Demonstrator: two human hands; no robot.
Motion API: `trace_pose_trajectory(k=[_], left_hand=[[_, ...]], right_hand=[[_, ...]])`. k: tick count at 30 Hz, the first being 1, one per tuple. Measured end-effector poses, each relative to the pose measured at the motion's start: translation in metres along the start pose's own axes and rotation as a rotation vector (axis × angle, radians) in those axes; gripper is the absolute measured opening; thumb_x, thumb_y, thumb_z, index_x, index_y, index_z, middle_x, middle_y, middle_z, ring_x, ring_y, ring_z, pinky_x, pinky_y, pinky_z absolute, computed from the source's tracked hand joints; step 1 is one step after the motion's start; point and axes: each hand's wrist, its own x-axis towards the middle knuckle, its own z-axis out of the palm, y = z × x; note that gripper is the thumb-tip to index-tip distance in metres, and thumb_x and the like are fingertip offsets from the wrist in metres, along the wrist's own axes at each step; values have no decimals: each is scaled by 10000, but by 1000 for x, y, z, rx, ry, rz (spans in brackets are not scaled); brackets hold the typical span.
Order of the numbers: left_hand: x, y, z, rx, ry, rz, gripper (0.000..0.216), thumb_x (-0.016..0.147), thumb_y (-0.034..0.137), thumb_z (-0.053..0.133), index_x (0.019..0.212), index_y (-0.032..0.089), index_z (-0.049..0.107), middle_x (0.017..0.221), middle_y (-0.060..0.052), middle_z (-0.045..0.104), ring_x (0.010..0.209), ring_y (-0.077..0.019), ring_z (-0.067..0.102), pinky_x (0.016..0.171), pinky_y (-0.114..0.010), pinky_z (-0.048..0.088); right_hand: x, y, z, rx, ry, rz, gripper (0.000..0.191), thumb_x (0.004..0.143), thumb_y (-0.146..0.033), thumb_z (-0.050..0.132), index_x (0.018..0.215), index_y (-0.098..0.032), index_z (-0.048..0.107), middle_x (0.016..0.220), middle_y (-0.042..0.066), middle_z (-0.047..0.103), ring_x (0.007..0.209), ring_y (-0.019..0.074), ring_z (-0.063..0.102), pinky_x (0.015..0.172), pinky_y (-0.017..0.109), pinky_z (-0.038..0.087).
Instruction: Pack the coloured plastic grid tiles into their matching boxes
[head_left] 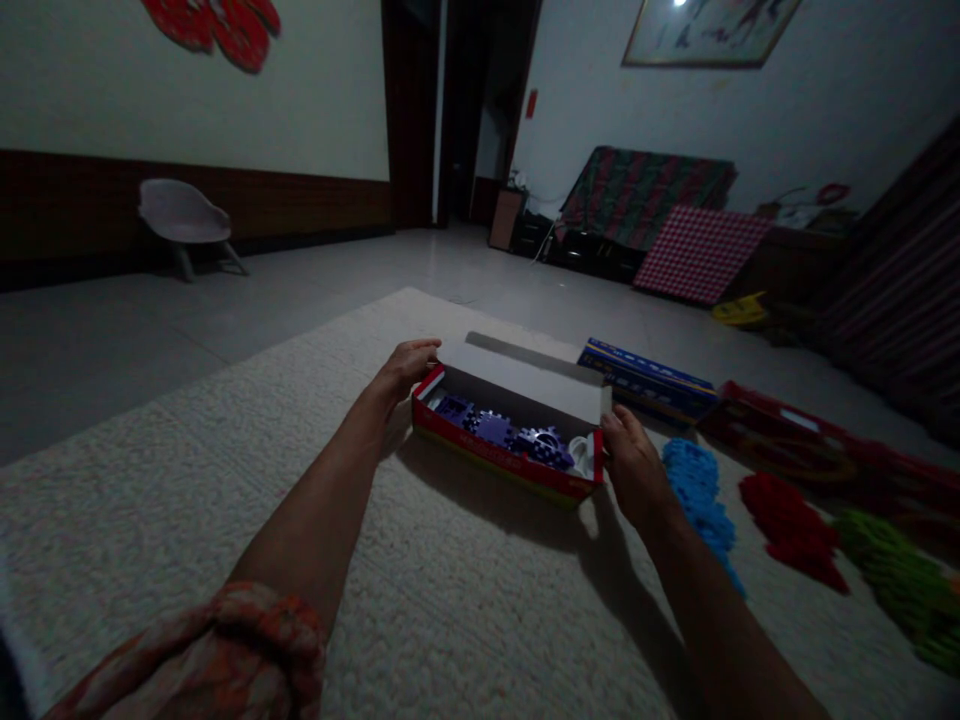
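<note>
A red cardboard box (495, 455) with a white inside stands open on a cream rug (225, 470). Several purple and blue gear-like plastic pieces (517, 435) and a white one lie inside it. My left hand (409, 365) grips the box's left end, fingers curled over the rim. My right hand (630, 455) holds the box's right end, thumb against the wall. Both arms reach forward from the bottom of the view.
Right of the box lie piles of blue pieces (697, 490), red pieces (791, 530) and green pieces (900, 580). A dark blue box (649, 378) and a red lid (802, 435) lie behind them. A small chair (184, 215) stands at the far left wall.
</note>
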Motion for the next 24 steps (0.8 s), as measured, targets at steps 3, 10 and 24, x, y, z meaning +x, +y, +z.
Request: trace_pose_trajectory(k=[3,10,24], left_hand=[[-4,8,3,-171,-5,23,339,757,113,572,1088,132,641,657,0,651,531,-119,579,558,-227,447],[2,5,-1,-251,-17,56,299,880,456,574,796,175,632,683,-55,688,639,-171,647,625,-271,521],[-4,4,-11,184,25,230,177,693,348,636,628,183,644,629,-14,615,571,-128,527,568,-271,394]], right_hand=[[-1,-4,1,41,5,-60,649,859,-592,544,1410,-254,489,1288,102,679,1106,259,687,859,383,578],[-9,-13,-1,87,-75,-239,604,891,-712,377,1227,-274,621,1205,93,716,1159,299,668,808,407,584],[-7,-12,-3,99,-65,-197,493,861,-616,513,1173,-260,649,1248,71,700,1144,274,655,809,360,576]])
